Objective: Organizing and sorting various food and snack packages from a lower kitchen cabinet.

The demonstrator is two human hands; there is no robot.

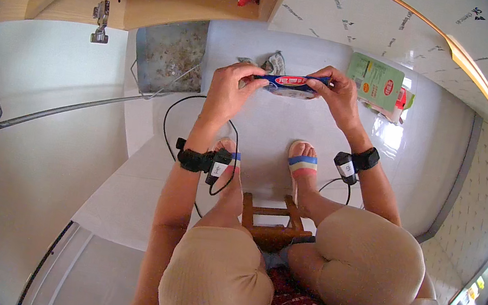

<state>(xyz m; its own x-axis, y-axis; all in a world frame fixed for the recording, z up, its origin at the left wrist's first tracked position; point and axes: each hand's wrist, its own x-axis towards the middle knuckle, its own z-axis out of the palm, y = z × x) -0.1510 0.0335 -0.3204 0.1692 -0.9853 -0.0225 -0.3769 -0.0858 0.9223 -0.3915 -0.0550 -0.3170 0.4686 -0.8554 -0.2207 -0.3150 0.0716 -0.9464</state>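
Observation:
Between my two hands a small dark blue printed packet (292,83) is stretched out sideways above the floor, with a red oval mark on its face. My left hand (234,86) pinches its left end between thumb and fingers. At the right end, my right hand (335,95) grips it the same way. Just beyond the packet, a crumpled grey cloth or bag (276,62) lies on the tiles. Each wrist wears a black strap with a small box and a cable.
An open wooden cabinet (189,7) holding plastic bags stands ahead on the left, its door hinge (101,22) showing. A stained metal sheet (171,55) and a long hooked metal rod (58,108) are at left. Green packaging (375,80) lies right. I sit on a wooden stool (277,232).

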